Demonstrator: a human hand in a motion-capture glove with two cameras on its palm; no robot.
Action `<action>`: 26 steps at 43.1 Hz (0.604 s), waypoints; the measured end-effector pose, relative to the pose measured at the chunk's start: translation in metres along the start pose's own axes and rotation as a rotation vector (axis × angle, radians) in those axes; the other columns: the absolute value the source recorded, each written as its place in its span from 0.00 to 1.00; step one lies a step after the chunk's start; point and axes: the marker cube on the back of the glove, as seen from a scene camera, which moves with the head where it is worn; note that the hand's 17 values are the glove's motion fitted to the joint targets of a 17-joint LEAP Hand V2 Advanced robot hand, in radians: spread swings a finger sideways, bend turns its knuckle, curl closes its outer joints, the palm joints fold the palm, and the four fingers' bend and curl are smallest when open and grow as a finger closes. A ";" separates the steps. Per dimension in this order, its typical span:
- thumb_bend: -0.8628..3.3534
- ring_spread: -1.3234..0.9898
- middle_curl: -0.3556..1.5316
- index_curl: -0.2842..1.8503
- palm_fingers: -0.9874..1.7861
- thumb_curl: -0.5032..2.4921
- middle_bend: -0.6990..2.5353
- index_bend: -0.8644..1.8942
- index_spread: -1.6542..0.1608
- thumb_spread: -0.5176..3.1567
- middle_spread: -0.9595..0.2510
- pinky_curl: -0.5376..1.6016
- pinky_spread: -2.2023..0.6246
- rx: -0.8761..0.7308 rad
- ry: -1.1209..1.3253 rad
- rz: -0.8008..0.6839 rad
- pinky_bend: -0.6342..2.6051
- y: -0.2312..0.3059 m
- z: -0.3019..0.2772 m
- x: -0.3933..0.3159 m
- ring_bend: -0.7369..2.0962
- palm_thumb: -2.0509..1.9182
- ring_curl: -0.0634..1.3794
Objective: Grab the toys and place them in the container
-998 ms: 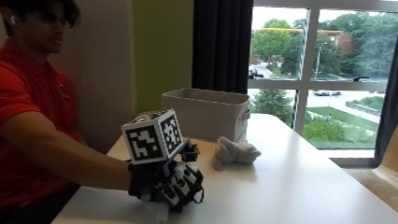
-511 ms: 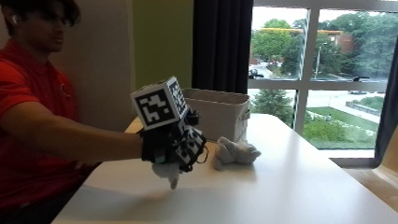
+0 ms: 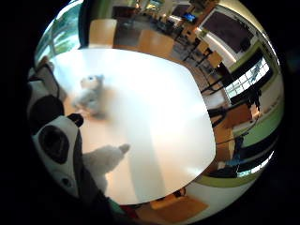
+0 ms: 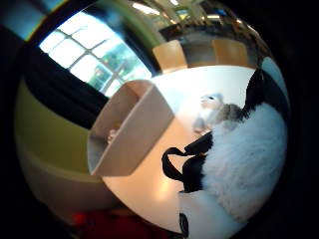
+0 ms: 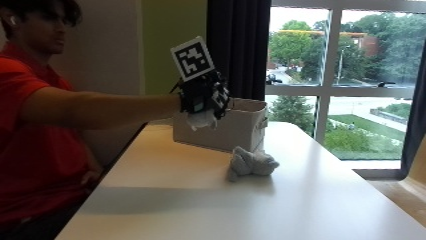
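Right hand: the black-gloved right hand (image 5: 203, 97) is raised above the table at the end of an outstretched arm, fingers curled round a small white fluffy plush toy (image 5: 201, 120).
Held toy: its white body hangs down out of the glove, long axis roughly upright, lower end pointing at the near rim of the container; in the thumb side palm view its fur (image 4: 246, 159) fills the space close to the palm.
Container: a white rectangular fabric bin (image 5: 223, 129) stands open-topped on the far part of the white table (image 5: 200, 200), just under and behind the hand. A small pale item lies inside it (image 4: 113, 134); what it is cannot be told.
Second toy: a grey plush animal (image 5: 249, 164) lies on the table just in front of the bin, apart from the hand, its long axis running across the table, head end towards the window side.
Person: red shirt, seated at the table's left end.
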 end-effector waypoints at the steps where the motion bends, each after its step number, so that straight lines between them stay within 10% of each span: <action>1: 0.21 0.41 0.56 0.52 0.78 0.46 0.57 0.61 0.73 0.25 0.57 0.45 0.62 0.004 0.000 -0.008 0.48 -0.004 -0.002 -0.007 0.72 0.66 0.43; 26: 0.20 0.41 0.56 0.55 0.77 0.50 0.55 0.58 0.72 0.25 0.57 0.45 0.62 0.045 -0.177 -0.208 0.48 -0.066 -0.030 -0.192 0.72 0.65 0.42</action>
